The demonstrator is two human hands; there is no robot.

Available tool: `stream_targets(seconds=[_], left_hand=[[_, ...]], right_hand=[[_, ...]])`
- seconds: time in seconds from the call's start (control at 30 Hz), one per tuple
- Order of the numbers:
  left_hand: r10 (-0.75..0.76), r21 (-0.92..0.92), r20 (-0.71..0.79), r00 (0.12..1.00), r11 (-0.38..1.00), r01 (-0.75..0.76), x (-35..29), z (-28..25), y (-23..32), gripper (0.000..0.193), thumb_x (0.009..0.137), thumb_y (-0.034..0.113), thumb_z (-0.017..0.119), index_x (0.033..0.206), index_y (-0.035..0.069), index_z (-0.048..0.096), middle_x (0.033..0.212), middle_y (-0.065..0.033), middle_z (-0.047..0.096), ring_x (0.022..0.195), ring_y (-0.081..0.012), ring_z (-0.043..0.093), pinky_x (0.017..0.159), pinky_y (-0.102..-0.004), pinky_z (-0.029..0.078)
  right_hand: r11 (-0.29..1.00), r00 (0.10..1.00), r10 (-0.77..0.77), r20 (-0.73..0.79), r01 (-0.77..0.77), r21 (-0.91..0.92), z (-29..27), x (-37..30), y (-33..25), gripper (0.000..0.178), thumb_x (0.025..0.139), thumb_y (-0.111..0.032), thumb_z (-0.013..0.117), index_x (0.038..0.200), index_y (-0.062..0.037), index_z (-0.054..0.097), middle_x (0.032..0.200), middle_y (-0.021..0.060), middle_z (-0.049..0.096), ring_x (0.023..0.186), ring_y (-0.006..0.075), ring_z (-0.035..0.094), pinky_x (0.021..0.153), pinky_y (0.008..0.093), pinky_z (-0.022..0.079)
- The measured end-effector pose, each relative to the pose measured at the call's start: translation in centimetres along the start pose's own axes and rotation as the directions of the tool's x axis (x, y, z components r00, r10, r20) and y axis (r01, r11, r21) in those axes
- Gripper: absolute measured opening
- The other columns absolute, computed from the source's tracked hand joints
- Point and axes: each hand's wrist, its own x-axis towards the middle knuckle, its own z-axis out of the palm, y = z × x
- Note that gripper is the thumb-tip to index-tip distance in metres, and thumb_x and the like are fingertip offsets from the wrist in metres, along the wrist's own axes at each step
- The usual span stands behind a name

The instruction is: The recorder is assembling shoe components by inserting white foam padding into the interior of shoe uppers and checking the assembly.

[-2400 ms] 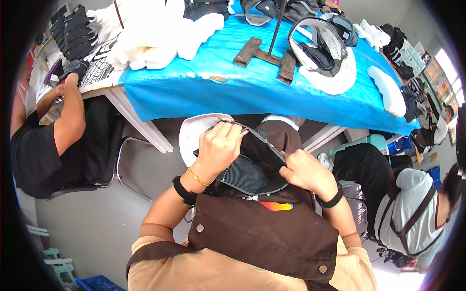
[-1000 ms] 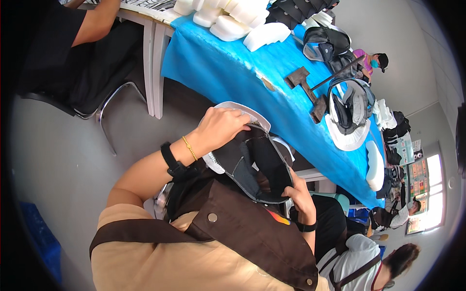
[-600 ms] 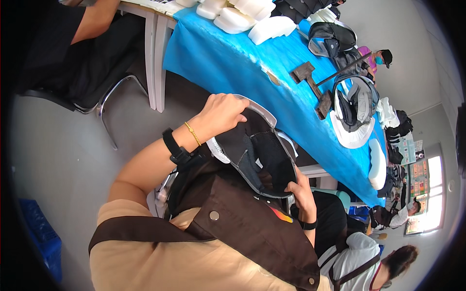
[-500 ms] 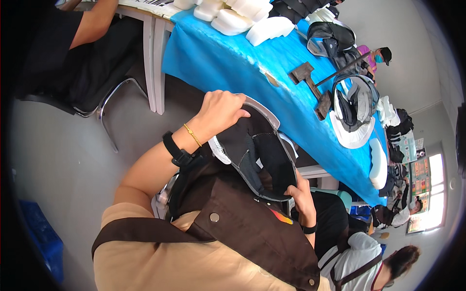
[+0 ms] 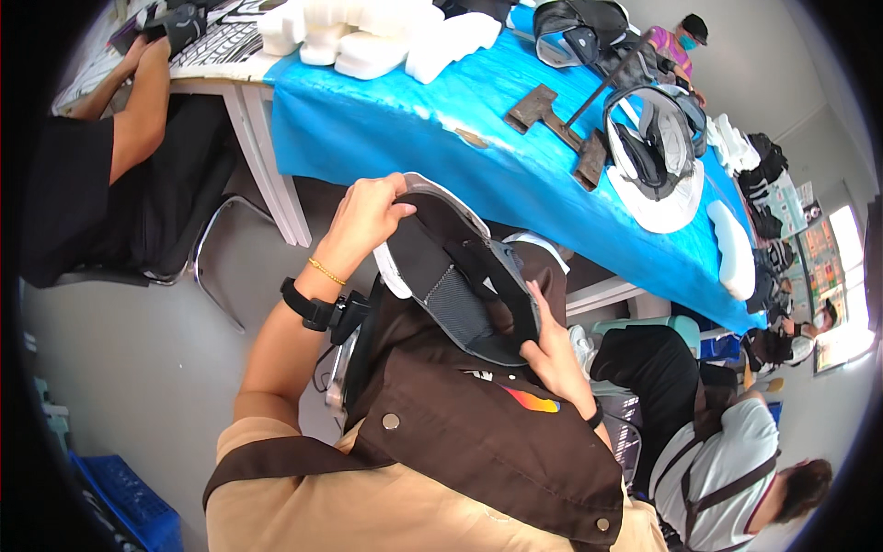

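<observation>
A dark, hollow, cap-like fabric piece [image 5: 451, 291] is held above my lap with its open side toward me. It has black and grey lining, a light grey curved edge at the far side and a white strip on its left. My left hand [image 5: 364, 219] is closed on the far left end of the rim, thumb bent over the edge. On the right side of the rim, my right hand [image 5: 554, 351] grips with the thumb at the near edge and the fingers along the outside. The underside of the piece is hidden.
Beyond the piece stands a blue-covered table [image 5: 386, 138] with white foam pieces [image 5: 368, 46], a rusty metal stand [image 5: 556, 129] and a similar grey-and-white piece [image 5: 655, 166]. One person [image 5: 138, 156] sits left, another [image 5: 717, 460] right. A blue crate [image 5: 133, 501] lies on the floor, lower left.
The view has shifted, so the table and the piece sit further left in the picture. The piece has tilted slightly. Both hands keep hold of the rim.
</observation>
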Motion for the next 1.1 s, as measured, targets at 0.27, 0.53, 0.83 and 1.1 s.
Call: stream_targets(seconds=[0.27,0.53,0.83,1.1], left_hand=[[0.178,0.152,-0.176,0.968,0.977,-0.152,-3.6,2.0,6.7,0.027,0.083,0.012,0.078,0.093,0.0,0.056,0.083,-0.0147,0.058,0.072,-0.0307,0.062,0.064,-0.0384,0.05],[0.159,-0.715,0.685,0.711,-0.039,0.698,-6.1,5.2,10.5,0.064,0.098,0.036,0.064,0.148,0.007,0.036,0.149,-0.0091,0.043,0.14,-0.0229,0.039,0.116,-0.0455,0.033],[0.116,-0.812,0.548,0.828,0.314,0.493,-6.3,5.6,11.9,0.039,0.098,0.015,0.062,0.133,-0.001,0.055,0.129,-0.0062,0.06,0.118,-0.0165,0.055,0.101,-0.0325,0.044],[0.27,-0.625,0.513,0.815,0.768,0.139,-6.8,6.1,13.7,0.049,0.097,0.029,0.066,0.134,0.0,0.051,0.13,-0.0106,0.055,0.119,-0.0225,0.052,0.102,-0.0366,0.043]], right_hand=[[0.99,0.988,0.088,-0.129,-0.073,0.122,1.0,-0.7,0.4,0.086,0.071,0.001,0.051,0.154,-0.0026,0.027,0.143,0.0313,0.047,0.128,0.0458,0.05,0.107,0.0438,0.043],[0.93,0.954,-0.242,-0.178,0.175,-0.324,1.0,-0.7,-1.6,0.081,0.066,-0.004,0.059,0.144,0.0055,0.042,0.145,0.0303,0.045,0.132,0.0416,0.05,0.108,0.0428,0.044],[0.917,0.833,0.011,-0.554,0.212,0.338,-1.2,-0.8,-1.3,0.037,0.098,-0.017,0.047,0.119,0.0049,0.066,0.117,0.0198,0.07,0.116,0.0306,0.065,0.1,0.0385,0.049],[0.283,0.818,0.427,-0.386,0.284,0.916,2.1,5.6,2.7,0.052,0.104,-0.047,0.049,0.118,0.0005,0.064,0.115,0.0085,0.067,0.106,0.0137,0.061,0.095,0.0301,0.047]])
